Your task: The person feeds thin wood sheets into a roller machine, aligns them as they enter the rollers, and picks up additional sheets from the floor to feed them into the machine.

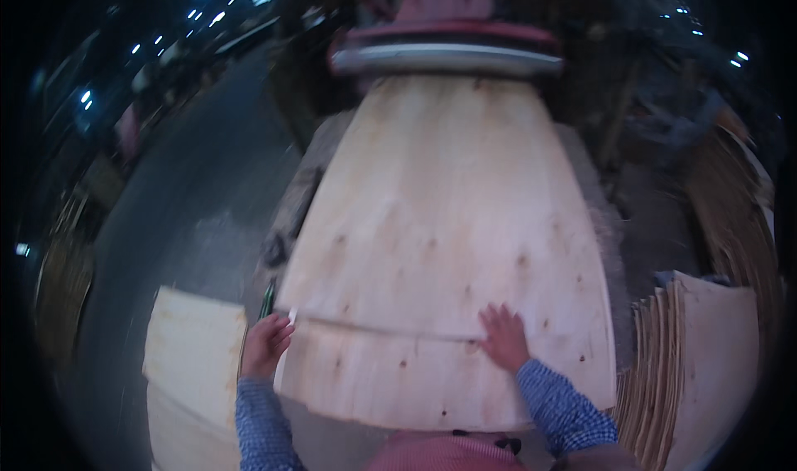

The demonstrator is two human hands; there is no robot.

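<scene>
- Okay, head view: big pale veneer sheet lies flat on a work surface, running from the person's chest up to a machine at the top (red upper part, grey roller or bar below it).
- A second, smaller sheet overlaps the near end of the big one; its upper edge makes a thin line across, level with both hands.
- Left hand sits at the left edge of the sheets, fingers curled round that edge near the seam, gripping the veneer (which layer exactly, cannot tell).
- Right hand lies flat, palm down, fingers spread, pressing on the seam; it grasps nothing.
- Both sleeves are blue checked, coming in from the lower edge.
- Something thin and green sits just above the left hand, too blurred to name.
- Another pale sheet lies lower left, beside the left forearm.
- A veneer stack stands at the right, edges fanned, well apart from the right hand.
- Dark grey floor runs off to the left; small lights dot the blurred background.
</scene>
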